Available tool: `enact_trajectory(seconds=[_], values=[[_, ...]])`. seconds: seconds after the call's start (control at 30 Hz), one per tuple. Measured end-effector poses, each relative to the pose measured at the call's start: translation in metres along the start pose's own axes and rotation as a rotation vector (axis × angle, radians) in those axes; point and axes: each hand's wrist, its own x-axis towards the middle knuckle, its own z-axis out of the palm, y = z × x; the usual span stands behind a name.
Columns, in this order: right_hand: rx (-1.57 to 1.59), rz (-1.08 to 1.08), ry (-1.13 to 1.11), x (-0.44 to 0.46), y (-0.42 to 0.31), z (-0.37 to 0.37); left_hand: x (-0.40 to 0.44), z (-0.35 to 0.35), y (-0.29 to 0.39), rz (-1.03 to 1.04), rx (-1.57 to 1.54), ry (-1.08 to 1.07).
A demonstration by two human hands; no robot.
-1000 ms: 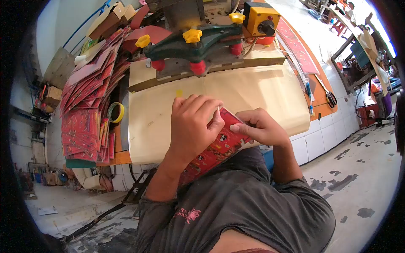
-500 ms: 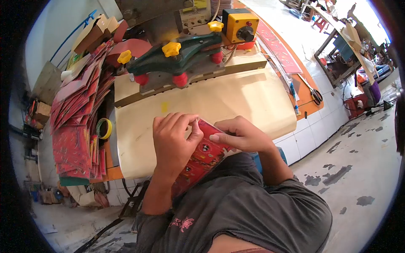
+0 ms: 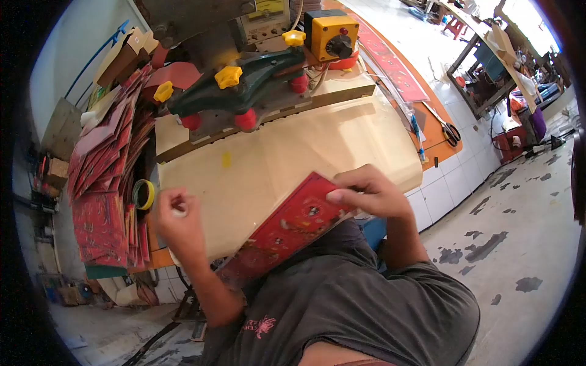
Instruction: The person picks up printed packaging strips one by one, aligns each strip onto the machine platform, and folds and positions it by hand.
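Observation:
My right hand [image 3: 371,194] pinches the upper right end of a long red printed sheet [image 3: 290,227], its thumb on top. Slanting down to the left, the sheet spans the front of my lap and the near edge of the cream-coloured work surface [image 3: 281,155]. My left hand [image 3: 180,222] is raised off the sheet, at the left edge of the work surface, with its fingers curled closed. A small pale spot shows between those fingers, too small to name. Just beyond that hand lies a yellow-rimmed tape roll [image 3: 144,194].
A press with a dark green clamp [image 3: 244,82] and yellow knobs stands at the back, beside a yellow control box [image 3: 332,36]. Stacked red printed sheets [image 3: 101,213] fill the left side. Scissors [image 3: 448,131] and a blue pen [image 3: 417,129] lie at the right.
My left hand has let go of the sheet's upper edge and moved left, near the tape roll. The right hand keeps its hold, and more of the sheet now shows.

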Motion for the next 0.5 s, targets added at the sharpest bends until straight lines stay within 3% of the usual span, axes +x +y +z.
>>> enact_trajectory(seconds=[0.13, 0.2, 0.3, 0.37, 0.5], values=[[0.073, 0.121, 0.413, -0.033, 0.023, -0.041, -0.004, -0.051, -0.053, -0.153, 0.117, 0.147], [0.108, 0.071, 0.713, -0.049, 0.04, -0.062, -0.005, -0.081, -0.075, -0.178, 0.206, 0.264], [0.207, -0.194, 1.002, -0.064, 0.059, -0.107, -0.007, -0.129, -0.121, -0.269, 0.359, 0.397], [0.429, -0.33, 0.933, -0.092, 0.085, -0.152, -0.009, -0.161, -0.155, -0.257, 0.494, 0.435], [0.582, -0.283, 1.087, -0.115, 0.098, -0.209, -0.014, -0.221, -0.252, -0.261, 0.577, 0.528]])
